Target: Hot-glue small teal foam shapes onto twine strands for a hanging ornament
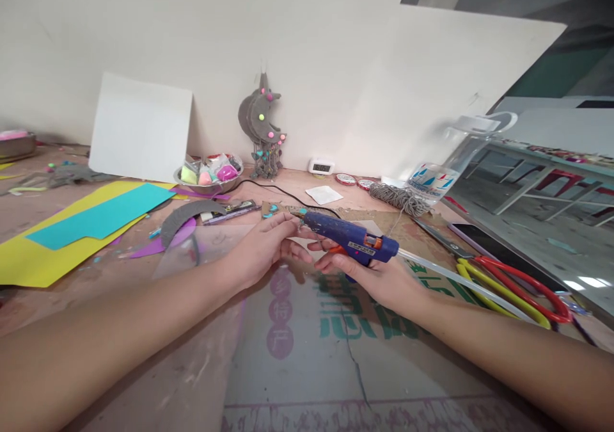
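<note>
Glue gun (343, 232), blue plastic, clamped in right hand (384, 281); left hand (265, 245) curled, hold unclear.

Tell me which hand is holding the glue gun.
The right hand: it grips the blue glue gun by its handle, whereas the left hand is beside the nozzle.

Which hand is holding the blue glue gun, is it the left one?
No, the right hand is wrapped around the handle of the blue glue gun.
</note>
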{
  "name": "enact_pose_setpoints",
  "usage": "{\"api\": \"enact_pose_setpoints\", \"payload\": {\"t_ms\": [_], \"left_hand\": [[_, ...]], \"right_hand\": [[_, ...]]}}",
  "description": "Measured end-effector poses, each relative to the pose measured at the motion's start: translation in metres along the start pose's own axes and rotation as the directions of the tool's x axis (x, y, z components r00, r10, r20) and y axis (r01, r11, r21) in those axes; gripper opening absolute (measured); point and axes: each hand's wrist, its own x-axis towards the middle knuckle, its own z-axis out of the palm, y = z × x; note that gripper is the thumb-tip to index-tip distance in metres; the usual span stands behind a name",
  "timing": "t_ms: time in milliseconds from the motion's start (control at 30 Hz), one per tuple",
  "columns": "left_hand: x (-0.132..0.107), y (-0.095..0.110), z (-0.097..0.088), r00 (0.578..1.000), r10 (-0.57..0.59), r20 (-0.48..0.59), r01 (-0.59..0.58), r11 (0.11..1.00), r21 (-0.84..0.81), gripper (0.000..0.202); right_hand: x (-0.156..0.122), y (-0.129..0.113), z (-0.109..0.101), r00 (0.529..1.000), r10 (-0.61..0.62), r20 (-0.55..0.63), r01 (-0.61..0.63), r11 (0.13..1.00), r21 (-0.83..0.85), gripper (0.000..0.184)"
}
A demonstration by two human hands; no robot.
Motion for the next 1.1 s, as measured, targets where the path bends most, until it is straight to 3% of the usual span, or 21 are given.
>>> {"api": "enact_pose_setpoints", "payload": {"t_ms": [200, 367, 500, 733, 933, 1100], "left_hand": [[0.001, -0.001, 0.001, 1.0, 0.012, 0.015, -0.012, 1.0, -0.016, 0.013], [-0.001, -0.002, 0.004, 0.997, 0.019, -0.068, -0.011, 0.993, 0.12, 0.018], [-0.001, -0.002, 0.004, 0.994, 0.06, -0.09, -0.037, 0.97, 0.238, 0.02], [0.001, 0.001, 0.0, 0.981, 0.124, -0.148, -0.047, 0.896, 0.441, 0.023], [0.0, -0.001, -0.001, 0.979, 0.148, -0.14, -0.068, 0.885, 0.46, 0.025], [0.0, -0.002, -0.001, 0.978, 0.155, -0.137, -0.077, 0.887, 0.456, 0.024]], "right_hand": [[-0.001, -0.001, 0.002, 1.0, -0.014, -0.008, 0.014, 0.999, -0.029, 0.026], [-0.004, 0.006, -0.006, 0.997, -0.033, -0.074, 0.025, 0.994, -0.105, 0.033], [-0.007, 0.015, -0.02, 0.983, -0.092, -0.159, 0.06, 0.98, -0.19, 0.028], [-0.005, 0.017, -0.025, 0.974, -0.059, -0.22, -0.022, 0.936, -0.35, 0.029], [-0.003, 0.019, -0.02, 0.945, -0.008, -0.326, -0.127, 0.912, -0.39, 0.03], [-0.003, 0.018, -0.02, 0.942, 0.01, -0.335, -0.148, 0.909, -0.389, 0.025]]}}
